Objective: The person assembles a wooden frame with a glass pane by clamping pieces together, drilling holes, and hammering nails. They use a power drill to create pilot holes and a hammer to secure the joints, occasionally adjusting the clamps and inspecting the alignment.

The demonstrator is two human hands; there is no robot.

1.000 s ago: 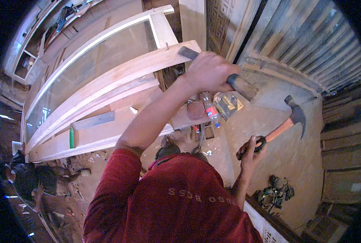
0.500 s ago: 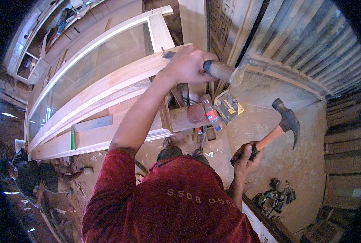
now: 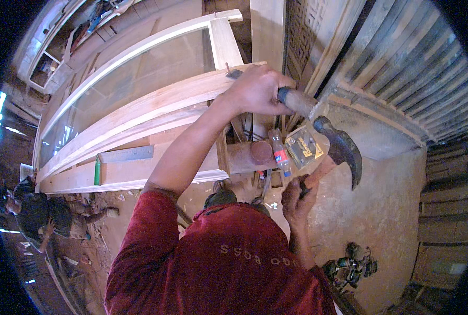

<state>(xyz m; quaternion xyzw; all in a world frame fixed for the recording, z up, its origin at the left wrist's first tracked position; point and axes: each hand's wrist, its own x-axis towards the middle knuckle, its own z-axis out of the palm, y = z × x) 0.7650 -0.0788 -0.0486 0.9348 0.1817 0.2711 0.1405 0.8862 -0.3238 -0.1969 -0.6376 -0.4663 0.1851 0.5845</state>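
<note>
Chisel and hammer at the pale door frame

Chisel (image 3: 291, 100) first: I count one, a wooden-handled tool with a short flat steel blade whose tip shows at the top rail of the wooden frame (image 3: 139, 113). My left hand (image 3: 257, 89) is wrapped tight round its rounded, worn brown handle. I count one claw hammer (image 3: 341, 149) as well, with a dark curved steel head and a reddish wooden shaft; my right hand (image 3: 297, 197) is clenched round the lower end of that shaft, below and to the right of the chisel.

I see one long frame of pale, smooth planed timber, arched along one edge, lying across the bench (image 3: 123, 176) with a clear pane inside it. On the bench lie one flat grey steel ruler (image 3: 126, 154), one small green upright piece beside it, one slim plastic bottle (image 3: 278, 152) with a red and blue label, and one clear yellow-tinted box (image 3: 302, 147). A cluster of dark power tools (image 3: 352, 265) sits on the dusty reddish floor. Another person (image 3: 39, 218) crouches far left.

Compared with half a second ago, the hammer head has swung in from well out to the right and now hangs just beside the chisel handle's end; the left hand has barely shifted.
</note>
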